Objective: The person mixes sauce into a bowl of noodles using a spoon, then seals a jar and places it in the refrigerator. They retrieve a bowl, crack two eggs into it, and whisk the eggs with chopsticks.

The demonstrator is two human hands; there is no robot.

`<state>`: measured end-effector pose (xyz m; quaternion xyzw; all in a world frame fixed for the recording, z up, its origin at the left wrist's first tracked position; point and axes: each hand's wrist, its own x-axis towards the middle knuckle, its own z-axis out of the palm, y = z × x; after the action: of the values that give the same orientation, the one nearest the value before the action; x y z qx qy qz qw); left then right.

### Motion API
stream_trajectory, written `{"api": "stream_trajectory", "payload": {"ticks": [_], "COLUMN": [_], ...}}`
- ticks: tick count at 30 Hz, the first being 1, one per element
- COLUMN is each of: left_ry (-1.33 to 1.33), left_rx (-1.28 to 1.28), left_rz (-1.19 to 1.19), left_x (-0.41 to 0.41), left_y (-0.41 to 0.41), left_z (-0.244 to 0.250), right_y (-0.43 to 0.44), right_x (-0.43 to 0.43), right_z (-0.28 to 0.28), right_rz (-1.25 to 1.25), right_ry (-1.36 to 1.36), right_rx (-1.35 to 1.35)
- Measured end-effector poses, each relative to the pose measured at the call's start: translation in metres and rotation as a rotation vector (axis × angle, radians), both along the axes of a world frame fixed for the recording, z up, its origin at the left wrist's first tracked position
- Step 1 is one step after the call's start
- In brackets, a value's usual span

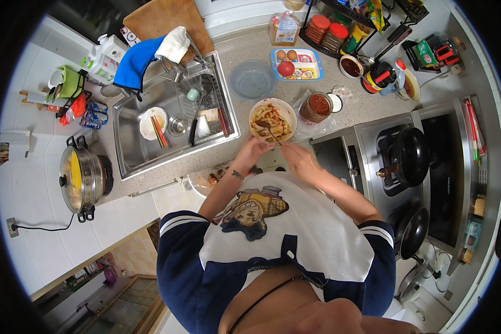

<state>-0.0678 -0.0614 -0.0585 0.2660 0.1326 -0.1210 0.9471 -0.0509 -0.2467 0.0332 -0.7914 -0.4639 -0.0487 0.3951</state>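
Observation:
A white bowl (292, 109) of pale strips coated in red sauce stands at the counter's front edge. My left hand (256, 147) grips its near-left rim. In my right hand (297, 158) is the handle of a metal spoon (271, 132), whose bowl end rests among the strips. Right of the bowl, a glass jar of red chili sauce (318, 105) stands uncovered on clear plastic, with a white lid (336, 102) beside it. Behind the bowl sits a translucent grey-blue basin (253, 80). A divided cartoon tray (302, 52) holds two brown eggs and a round red item.
A steel sink (129, 156) with a plate, chopsticks and a drying rack lies left. Far left stands a steamer pot (83, 177). A gas stove bears a black wok (415, 156) and another black pan (415, 234) at right. Red-lidded jars (334, 37) fill a rack behind.

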Motion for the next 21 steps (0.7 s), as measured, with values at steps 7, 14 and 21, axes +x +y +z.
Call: {"api": "stream_trajectory", "payload": {"ticks": [7,14,21], "left_ry": [0.0,0.032,0.055], "left_rx": [0.051,0.206,0.215], "left_rz": [0.032,0.117,-0.195], "left_x": [-0.008,-0.008,0.003], "left_y": [0.007,-0.004,0.022], "left_z": [0.007,-0.002,0.026], "right_y": [-0.013,0.006,-0.018], "right_x": [0.016,0.015,0.05], "right_z": [0.022,-0.004,-0.01], "right_rz": [-0.213,-0.466,-0.386], "right_ry": [-0.056,-0.038,0.725], "right_rx": [0.08,0.11,0.438]}}
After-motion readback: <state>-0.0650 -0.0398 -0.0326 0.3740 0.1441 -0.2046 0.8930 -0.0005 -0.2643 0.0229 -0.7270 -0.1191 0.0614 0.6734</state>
